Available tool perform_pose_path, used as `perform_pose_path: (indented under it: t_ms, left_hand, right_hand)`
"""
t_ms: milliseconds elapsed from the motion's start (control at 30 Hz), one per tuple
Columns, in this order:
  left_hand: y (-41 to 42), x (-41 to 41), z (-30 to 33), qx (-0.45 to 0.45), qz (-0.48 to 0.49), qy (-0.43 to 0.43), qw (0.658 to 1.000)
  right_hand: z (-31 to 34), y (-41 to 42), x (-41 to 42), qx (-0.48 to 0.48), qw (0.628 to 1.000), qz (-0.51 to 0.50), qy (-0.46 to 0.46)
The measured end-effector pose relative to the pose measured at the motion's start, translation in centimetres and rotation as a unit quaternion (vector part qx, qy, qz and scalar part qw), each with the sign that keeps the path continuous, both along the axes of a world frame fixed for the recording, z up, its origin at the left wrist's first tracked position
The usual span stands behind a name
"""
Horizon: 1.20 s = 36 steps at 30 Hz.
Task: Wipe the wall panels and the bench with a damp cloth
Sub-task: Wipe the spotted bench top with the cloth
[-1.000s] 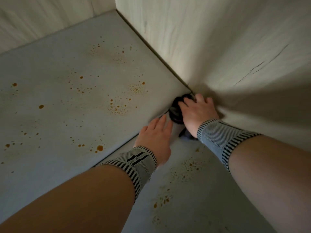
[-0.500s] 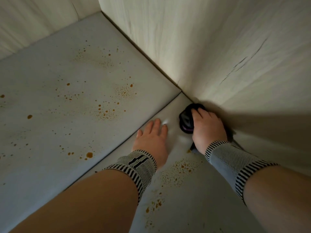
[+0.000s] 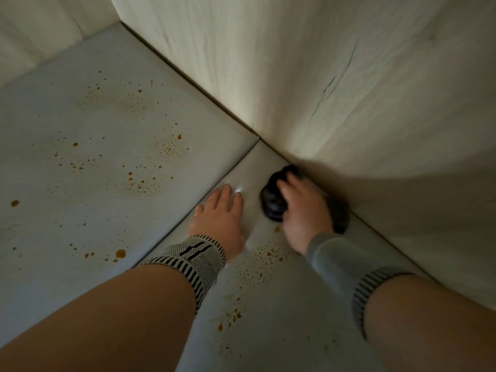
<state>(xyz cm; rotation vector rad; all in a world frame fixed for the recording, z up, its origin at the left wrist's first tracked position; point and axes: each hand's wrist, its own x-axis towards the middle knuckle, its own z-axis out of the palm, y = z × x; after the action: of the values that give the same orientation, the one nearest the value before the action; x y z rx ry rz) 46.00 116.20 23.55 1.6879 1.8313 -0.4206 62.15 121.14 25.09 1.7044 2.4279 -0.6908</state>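
- Sitting bunched into a dark, almost black wad, the cloth [image 3: 272, 200] shows a faint purple edge low down and lies on the table [image 3: 268, 331] right at the foot of the wall panel [image 3: 349, 89]
- The right hand [image 3: 303, 210], blurred, makes its grip on that cloth, fingers curled over the top of it, with more dark fabric showing behind the wrist
- The left hand [image 3: 220, 218] has no grip on anything: it lies flat, fingers straight, resting on the table just beside the cloth
- Both wrists wear grey knitted bands [image 3: 193, 256] with striped edges
- Brown spots [image 3: 139, 181] speckle the pale grey cushions either side of the seam
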Motion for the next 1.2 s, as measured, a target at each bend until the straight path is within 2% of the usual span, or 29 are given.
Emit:
perform_pose_path:
  t_ms: [100,167,200,300,333,367,467,500,533,633,667,700,800,833,900,1000,1033,1067,1133,1200]
  left_hand:
    - [0.1,-0.2,0.1,0.005,-0.001,-0.005,1.0]
    - [0.1,-0.4,0.3,0.001,-0.014,-0.001,1.0]
    - [0.1,-0.4,0.3,-0.003,-0.023,0.001,1.0]
    - [0.1,-0.4,0.4,-0.011,-0.029,0.004,1.0]
    - [0.0,-0.4,0.4,-0.01,-0.027,0.005,1.0]
    - [0.0,-0.4,0.4,-0.009,-0.027,0.008,1.0]
    - [0.0,-0.2,0.4,-0.006,-0.029,0.015,0.999]
    - [-0.1,-0.3,0.5,-0.008,-0.029,0.016,0.999]
    - [-0.1,-0.4,0.7,-0.008,-0.031,0.015,0.999]
    - [-0.3,-0.9,1.0,-0.01,-0.034,0.007,0.999]
    - [-0.4,-1.0,1.1,-0.008,-0.036,0.004,0.999]
    - [-0.5,-1.1,1.2,-0.007,-0.036,0.002,0.999]
    - [-1.2,-1.2,2.0,-0.002,-0.049,0.027,0.998]
    - [-1.7,-1.2,2.3,-0.005,-0.062,0.039,0.997]
    - [-3.1,-1.4,2.5,-0.017,-0.083,0.049,0.995]
    - [-6.0,-2.0,3.0,-0.058,-0.088,0.044,0.994]
    - [-6.8,-2.1,3.1,-0.072,-0.093,0.041,0.992]
    - [-7.5,-2.1,3.2,-0.085,-0.1,0.039,0.991]
    - [-8.0,-1.8,3.4,-0.099,-0.102,0.036,0.989]
    - [-8.1,-1.4,3.4,-0.109,-0.103,0.034,0.988]
  right_hand:
    - [-0.1,-2.0,-1.6,-0.005,0.99,0.136,0.03]
    - [-0.5,-1.1,0.1,-0.007,0.987,0.158,0.011]
    - [-0.8,-0.5,1.2,-0.005,0.992,0.129,0.0]
    - [-1.1,-0.5,2.3,0.008,0.997,-0.07,-0.009]
    - [-1.0,-1.4,1.5,0.006,0.995,-0.097,-0.013]
    - [-1.0,-2.5,0.5,0.003,0.996,-0.086,-0.015]
    - [-0.6,-4.5,0.8,-0.011,0.997,0.075,-0.007]
    - [-0.6,-4.0,2.0,-0.019,0.995,0.101,-0.006]
    - [-0.8,-3.4,3.4,-0.028,0.995,0.093,-0.008]
    - [-1.3,-3.1,4.6,-0.01,0.996,-0.083,-0.022]
    - [-1.1,-3.8,3.4,-0.01,0.993,-0.111,-0.024]
    - [-1.0,-4.7,1.9,-0.017,0.995,-0.097,-0.023]
    - [-0.6,-7.3,0.0,-0.045,0.995,0.09,-0.008]
    - [-0.4,-7.3,0.7,-0.049,0.991,0.125,-0.008]
    - [-0.8,-6.2,3.0,-0.048,0.996,0.074,-0.009]
    - [-0.8,-6.3,3.7,-0.032,0.986,-0.163,-0.029]
    - [-0.6,-6.9,2.5,-0.03,0.983,-0.174,-0.041]
    - [-0.5,-7.9,1.2,-0.035,0.988,-0.145,-0.048]
    - [-0.7,-9.7,-0.4,-0.042,0.998,-0.005,-0.036]
    - [-0.5,-9.8,0.7,-0.043,0.992,0.113,-0.038]
